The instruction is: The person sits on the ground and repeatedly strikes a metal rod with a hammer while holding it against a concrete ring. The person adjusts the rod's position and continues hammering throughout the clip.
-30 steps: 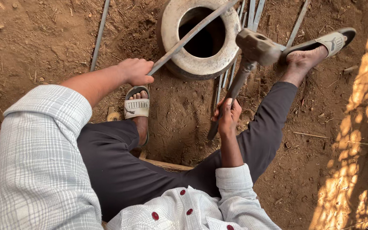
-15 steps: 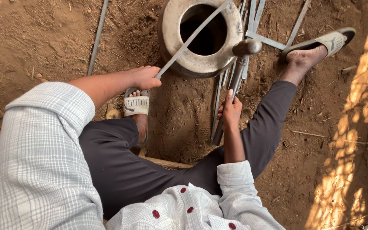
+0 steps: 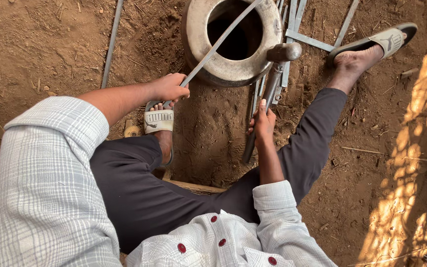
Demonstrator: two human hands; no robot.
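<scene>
A thin, flat metal strip (image 3: 218,43), grey and dull, is lying diagonally across the mouth of a heavy metal ring (image 3: 193,44), its far end passing over the ring's far rim and its near end coming down toward the person. The left hand (image 3: 170,87) is closing tightly around that near end, just on the near side of the ring. A hammer (image 3: 270,89) with a rounded metal head and a long dark handle is resting with its head touching the ring's right-hand rim. The right hand (image 3: 263,122) is wrapping around the handle partway down, fingers closed on it, near side of the ring and a little to its right.

The ring is thick-walled, worn and pale, standing partly sunk in loose brown dirt (image 3: 40,44). Its hollow centre is showing only darkness; what is inside cannot be made out. More flat metal strips (image 3: 292,29) are lying on the ground just right of and behind the ring, and one thin rod (image 3: 111,44) is lying well to its left.

The person is sitting on the ground, wearing dark trousers and a pale checked shirt with red buttons. One sandalled foot (image 3: 158,121) is resting near the ring's near-left side, the other sandalled foot (image 3: 371,47) is stretching out well to its right. Patchy sunlight is falling on the dirt at far right.
</scene>
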